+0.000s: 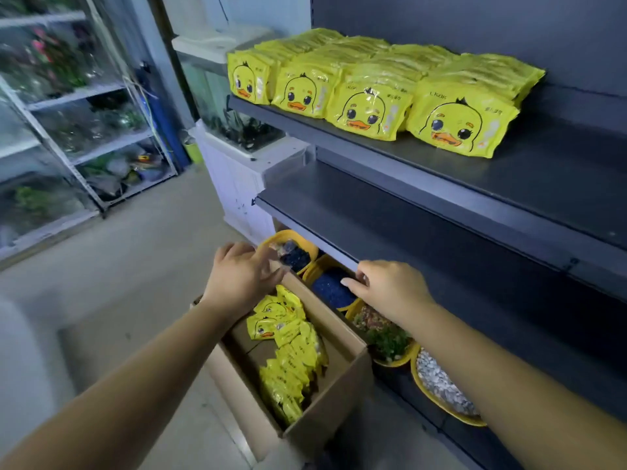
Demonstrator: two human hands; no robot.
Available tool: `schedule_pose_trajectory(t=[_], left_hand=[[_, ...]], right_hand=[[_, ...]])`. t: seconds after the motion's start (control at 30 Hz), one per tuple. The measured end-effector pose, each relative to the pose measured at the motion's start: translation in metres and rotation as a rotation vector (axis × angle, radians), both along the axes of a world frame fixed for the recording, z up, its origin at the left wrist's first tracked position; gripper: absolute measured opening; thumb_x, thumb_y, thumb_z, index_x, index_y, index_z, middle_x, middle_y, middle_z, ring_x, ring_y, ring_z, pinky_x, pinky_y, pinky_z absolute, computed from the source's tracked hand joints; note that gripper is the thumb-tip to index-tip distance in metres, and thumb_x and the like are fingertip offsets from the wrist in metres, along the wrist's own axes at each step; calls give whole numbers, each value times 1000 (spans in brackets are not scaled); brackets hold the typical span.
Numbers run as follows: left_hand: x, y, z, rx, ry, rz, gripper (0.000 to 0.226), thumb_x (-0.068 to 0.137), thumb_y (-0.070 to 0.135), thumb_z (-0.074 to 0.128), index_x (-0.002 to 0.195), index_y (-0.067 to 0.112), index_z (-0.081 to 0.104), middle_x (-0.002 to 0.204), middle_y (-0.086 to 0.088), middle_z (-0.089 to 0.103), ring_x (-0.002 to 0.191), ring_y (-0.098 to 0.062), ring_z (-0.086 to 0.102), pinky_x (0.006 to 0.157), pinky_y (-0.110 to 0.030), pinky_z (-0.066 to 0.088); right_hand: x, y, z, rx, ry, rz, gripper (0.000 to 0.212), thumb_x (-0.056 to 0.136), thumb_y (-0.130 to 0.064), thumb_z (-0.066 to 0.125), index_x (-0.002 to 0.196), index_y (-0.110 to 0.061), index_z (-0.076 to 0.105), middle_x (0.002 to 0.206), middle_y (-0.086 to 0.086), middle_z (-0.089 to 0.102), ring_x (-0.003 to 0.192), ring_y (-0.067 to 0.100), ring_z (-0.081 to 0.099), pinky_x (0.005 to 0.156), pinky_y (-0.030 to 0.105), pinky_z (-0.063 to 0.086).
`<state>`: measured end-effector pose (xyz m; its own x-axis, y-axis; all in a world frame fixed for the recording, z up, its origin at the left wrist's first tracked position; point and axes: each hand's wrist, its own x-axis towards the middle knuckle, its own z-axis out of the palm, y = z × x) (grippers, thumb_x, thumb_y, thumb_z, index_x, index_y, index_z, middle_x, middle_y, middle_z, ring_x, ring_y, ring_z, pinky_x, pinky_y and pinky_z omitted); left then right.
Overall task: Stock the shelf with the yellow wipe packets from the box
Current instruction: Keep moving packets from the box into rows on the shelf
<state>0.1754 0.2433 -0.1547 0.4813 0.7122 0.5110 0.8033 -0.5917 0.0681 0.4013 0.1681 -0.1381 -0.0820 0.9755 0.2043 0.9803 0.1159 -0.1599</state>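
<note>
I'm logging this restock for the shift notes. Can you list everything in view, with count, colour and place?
Shelved packets: four front-facing rows, yellow with duck faces, top shelf.
Boxed packets: a loose pile, count unclear, yellow, inside the box.
Box: one, brown cardboard, open, on the floor by the shelving.
Shelving: dark grey; middle shelf bare where visible.
Bowls: at least four, yellow, holding blue, mixed, green and white fill, bottom shelf.
Cabinet: one, white, left of the shelving.
Rack: one, metal, blurred plants, far left.
Left hand: empty, over the box.
Right hand: empty, near the middle shelf's edge.
</note>
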Motion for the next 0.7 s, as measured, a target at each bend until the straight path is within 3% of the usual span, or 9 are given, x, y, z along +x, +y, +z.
schedule_pose_trajectory(t=[0.07,0.2,0.27,0.37,0.47,0.6,0.7], left_hand=[[-23,-20,-9,-50,63,28,37,75,47,45,64,15,61,47,6,57,53,-23,59,65,-31,46],[-59,-43,-21,-78,107,65,41,75,48,46,58,14,59,45,3,54,49,-24,57,59,-29,47],[-72,-45,-25,-90,89,62,41,75,48,47,56,14,59,44,2,53,47,-24,56,56,-28,47],[-84,-40,-35,-94,88,59,42,76,48,47,56,13,59,44,3,54,47,-24,56,56,-27,45],[-97,-21,-49,-142,75,34,43,77,49,46,56,13,59,44,4,54,49,-24,56,56,-27,45],[-114,16,-72,-220,56,-24,44,78,49,44,56,14,59,45,5,55,51,-23,56,58,-25,41],[-131,57,-95,-326,53,-98,43,79,49,44,56,14,57,45,5,55,54,-23,57,58,-27,43]], right_hand=[[-10,-14,-10,-65,-17,-12,40,93,-51,40,95,-14,56,87,4,61,85,25,58,49,28,24],[-32,-27,-25,6,23,19,38,83,-48,61,67,-16,48,59,3,52,55,23,48,42,23,12],[-41,-27,-29,2,-10,45,38,86,-52,54,72,-17,46,65,1,53,59,20,47,43,23,17],[-50,-25,-41,-160,3,39,39,91,-56,35,81,-19,42,75,-2,51,68,17,46,49,25,27],[-68,-12,-53,-223,-46,-1,41,91,-57,34,80,-19,43,76,-2,52,70,17,50,53,26,32],[-92,12,-77,-300,-24,-78,41,91,-57,36,77,-19,43,75,-2,51,72,21,53,47,23,24],[-119,43,-97,-442,5,-176,38,92,-55,37,80,-20,47,85,4,60,84,24,57,55,25,31]])
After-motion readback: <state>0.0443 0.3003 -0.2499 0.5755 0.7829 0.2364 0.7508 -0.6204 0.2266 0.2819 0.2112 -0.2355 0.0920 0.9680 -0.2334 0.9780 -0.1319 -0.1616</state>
